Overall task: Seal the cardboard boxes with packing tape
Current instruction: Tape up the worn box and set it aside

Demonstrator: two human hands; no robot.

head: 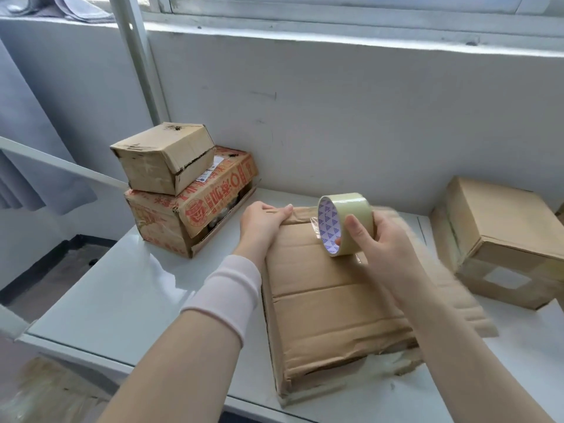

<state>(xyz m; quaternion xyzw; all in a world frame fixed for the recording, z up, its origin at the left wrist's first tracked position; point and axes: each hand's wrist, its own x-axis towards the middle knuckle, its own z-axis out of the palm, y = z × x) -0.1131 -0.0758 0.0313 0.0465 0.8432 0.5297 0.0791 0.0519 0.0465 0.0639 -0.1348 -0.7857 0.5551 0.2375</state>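
A worn brown cardboard box [320, 300] lies flat on the white table in front of me, its flaps closed on top. My left hand [262, 221] presses on the box's far left edge, fingers curled over it. My right hand [375, 239] grips a roll of clear packing tape [345, 222] just above the far end of the box. A short strip of tape runs from the roll down to the cardboard.
Two boxes are stacked at the back left, a small plain one [161, 157] on a red-printed one [189, 215]. Another brown box [503, 239] stands at the right. The white table [122, 288] meets a wall [335, 117] at the back.
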